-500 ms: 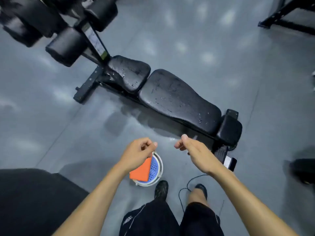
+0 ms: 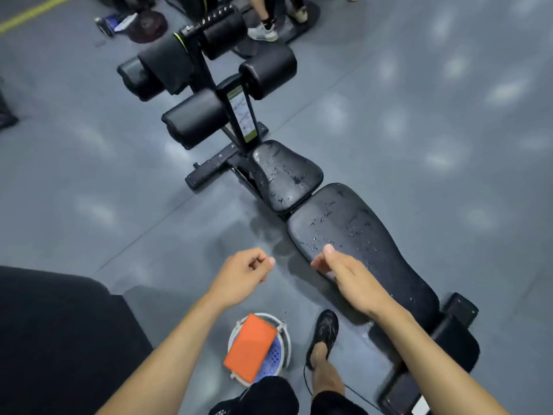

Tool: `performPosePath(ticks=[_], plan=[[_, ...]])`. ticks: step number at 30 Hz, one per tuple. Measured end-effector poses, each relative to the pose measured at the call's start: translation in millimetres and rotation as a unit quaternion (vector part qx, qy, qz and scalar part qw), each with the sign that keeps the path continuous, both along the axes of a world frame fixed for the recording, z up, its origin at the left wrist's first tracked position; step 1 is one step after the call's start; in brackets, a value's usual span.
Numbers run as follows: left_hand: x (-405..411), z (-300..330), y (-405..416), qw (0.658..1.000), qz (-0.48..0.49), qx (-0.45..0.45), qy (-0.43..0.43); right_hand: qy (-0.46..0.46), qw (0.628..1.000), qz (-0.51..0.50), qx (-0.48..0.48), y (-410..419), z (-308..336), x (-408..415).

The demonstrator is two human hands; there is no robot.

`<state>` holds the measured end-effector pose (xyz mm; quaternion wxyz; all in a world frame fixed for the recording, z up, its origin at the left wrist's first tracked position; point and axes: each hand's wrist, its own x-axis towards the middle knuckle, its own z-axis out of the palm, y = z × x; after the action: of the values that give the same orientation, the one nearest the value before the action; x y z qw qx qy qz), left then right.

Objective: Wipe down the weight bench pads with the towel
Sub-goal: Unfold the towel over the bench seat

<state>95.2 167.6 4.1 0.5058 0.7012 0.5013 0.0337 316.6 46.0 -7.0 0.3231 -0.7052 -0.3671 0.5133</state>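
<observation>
Since half a second ago: stepped nearer the bench, both hands raised away from the bucket (image 2: 285,339), orange towel (image 2: 250,347) now plainly uncovered below the left forearm. Towel folded into a flat block, lying across the bucket rim, just left of the near end of the back pad (image 2: 359,244). Left hand (image 2: 239,275) loosely curled, thumb against forefinger, holding nothing. Right hand (image 2: 350,277) hanging over the back pad's near-left edge, thumb up, other fingers tucked under and mostly hidden; whether touching the pad, cannot tell. Beads of water on back pad and on seat pad (image 2: 285,175) beyond it. Probably light, soft, limp once lifted, perhaps damp; best pinched at one folded edge or gripped across the whole block so as not to unfold. Pads likely slick while wet.
</observation>
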Motion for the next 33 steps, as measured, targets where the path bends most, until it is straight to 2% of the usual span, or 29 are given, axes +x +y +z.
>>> performPosePath(ticks=[8, 16, 20, 25, 28, 33], plan=[[43.2, 26.1, 78.6, 0.998, 0.059, 0.024, 0.014, -0.014, 0.998, 0.067, 0.014, 103.6, 13.1, 61.8], [23.3, 38.4, 189.1, 0.992, 0.121, 0.042, 0.014, -0.007, 0.992, 0.115, 0.055, 251.6, 34.0, 45.1], [4.0, 25.2, 282.0, 0.988, 0.143, 0.049, -0.015, -0.023, 0.989, 0.133, 0.053, 342.1, 29.3, 26.4], [-26.1, 6.9, 435.3, 0.985, 0.156, 0.057, -0.04, -0.098, 0.984, 0.137, 0.055, 481.6, 20.2, -2.6], [-46.1, -5.7, 523.2, 0.974, 0.21, 0.058, -0.061, -0.138, 0.974, 0.175, 0.04, 563.3, 16.6, -24.9], [-52.9, -34.5, 641.5, 0.943, 0.318, 0.049, -0.087, -0.138, 0.978, 0.158, 0.02, 659.0, 10.6, -39.8]])
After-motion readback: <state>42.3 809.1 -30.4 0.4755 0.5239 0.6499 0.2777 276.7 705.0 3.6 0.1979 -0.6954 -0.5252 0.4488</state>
